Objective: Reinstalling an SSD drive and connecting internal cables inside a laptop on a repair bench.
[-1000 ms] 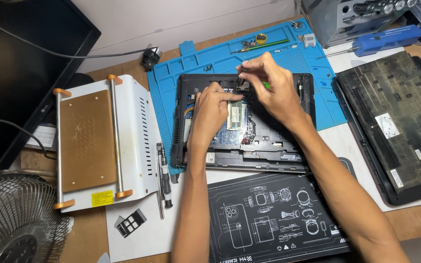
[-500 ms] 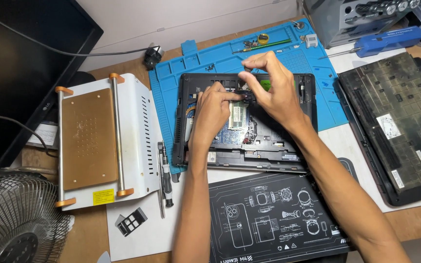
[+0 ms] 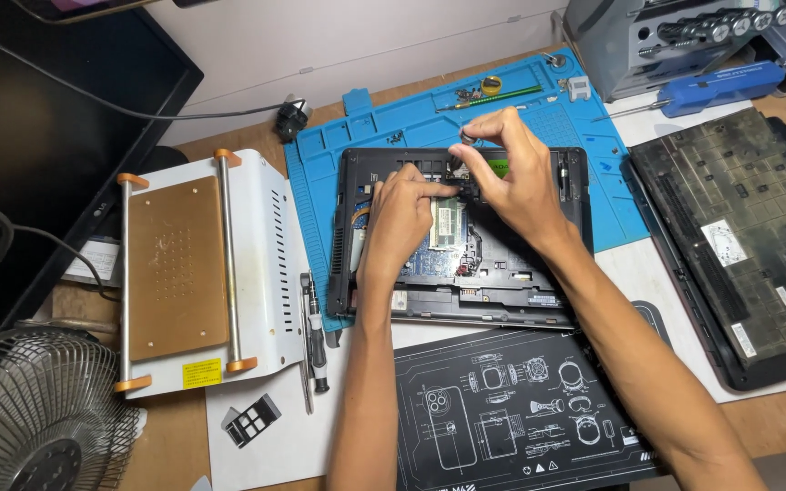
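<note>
Head view: the left hand (image 3: 402, 214) presses its fingers flat on the opened laptop (image 3: 461, 236), grip released; the right hand (image 3: 511, 173) pinches a small part, too small to tell.

Laptop internals (image 3: 466, 245) beneath fingers (image 3: 429, 189)

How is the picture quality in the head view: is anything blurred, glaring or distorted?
Head view: even, soft light; both hands and the opened laptop look sharp; faint arm shadows on the white sheet; the fan and table edges bend slightly near the corners.
</note>
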